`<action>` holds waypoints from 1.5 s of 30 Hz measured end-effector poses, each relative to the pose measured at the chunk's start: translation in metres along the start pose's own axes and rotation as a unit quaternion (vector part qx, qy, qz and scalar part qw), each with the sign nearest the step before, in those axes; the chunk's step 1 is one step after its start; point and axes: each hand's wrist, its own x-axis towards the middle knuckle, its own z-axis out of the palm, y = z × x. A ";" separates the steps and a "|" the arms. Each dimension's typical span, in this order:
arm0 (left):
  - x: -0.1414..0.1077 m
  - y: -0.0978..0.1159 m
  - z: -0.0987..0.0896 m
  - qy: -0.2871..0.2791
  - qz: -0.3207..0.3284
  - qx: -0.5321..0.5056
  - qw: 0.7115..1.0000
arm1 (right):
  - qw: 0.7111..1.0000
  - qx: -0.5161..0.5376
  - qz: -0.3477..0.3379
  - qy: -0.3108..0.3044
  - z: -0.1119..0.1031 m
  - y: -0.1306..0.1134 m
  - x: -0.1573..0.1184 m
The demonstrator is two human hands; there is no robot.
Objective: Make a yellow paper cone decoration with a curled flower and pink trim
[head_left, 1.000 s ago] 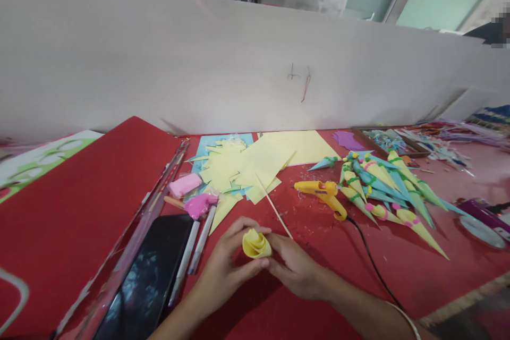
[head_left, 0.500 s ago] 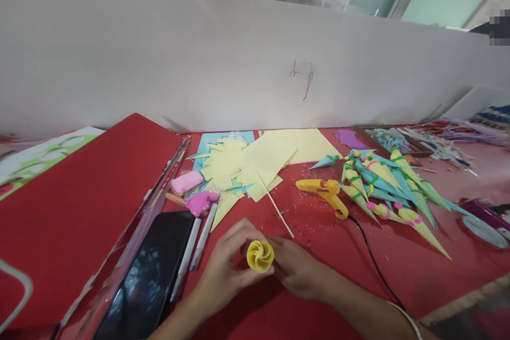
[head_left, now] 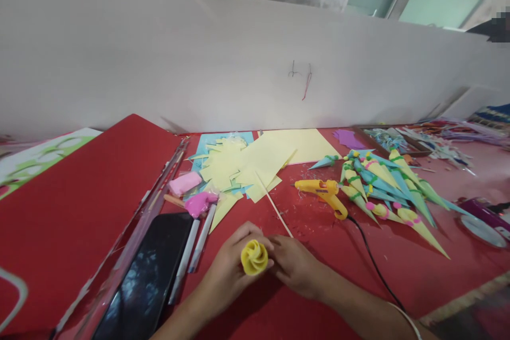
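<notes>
A rolled yellow paper piece [head_left: 254, 257] with a swirled, petal-like top faces the camera near the table's front. My left hand [head_left: 229, 260] is wrapped round it from the left. On its right side my right hand [head_left: 295, 265] has its fingers bent together close against the roll; the fingertips are partly hidden behind it, so what they grip cannot be made out. Just beyond my hands lies a thin wooden stick [head_left: 274, 206], one end on yellow paper sheets [head_left: 263, 156].
A yellow glue gun [head_left: 324, 191] with a black cord lies right of centre, beside a pile of yellow and blue paper cones [head_left: 384, 178]. On the left are a black phone [head_left: 149, 276], white markers [head_left: 202, 238], pink clay packs [head_left: 199, 203] and a red board [head_left: 91, 212].
The yellow roll and my left hand have shifted slightly left, and the roll's swirled top has turned. My right hand has moved a little left too.
</notes>
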 end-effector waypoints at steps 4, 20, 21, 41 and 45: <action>-0.001 -0.003 0.003 0.014 -0.003 -0.009 1.000 | 0.999 -0.043 0.014 0.004 0.003 0.001 0.003; 0.003 -0.004 0.001 0.036 -0.020 0.001 0.999 | 0.997 -0.082 0.015 0.000 0.010 0.005 0.007; 0.003 -0.004 -0.001 0.027 -0.018 0.013 0.999 | 0.998 -0.068 0.007 -0.009 0.010 0.004 0.007; 0.000 0.014 -0.021 -0.035 0.054 -0.031 0.997 | 0.997 0.030 -0.068 -0.023 0.009 0.004 0.000; 0.001 0.017 -0.022 -0.048 0.067 -0.018 0.996 | 0.998 0.007 -0.064 0.001 0.016 0.008 0.003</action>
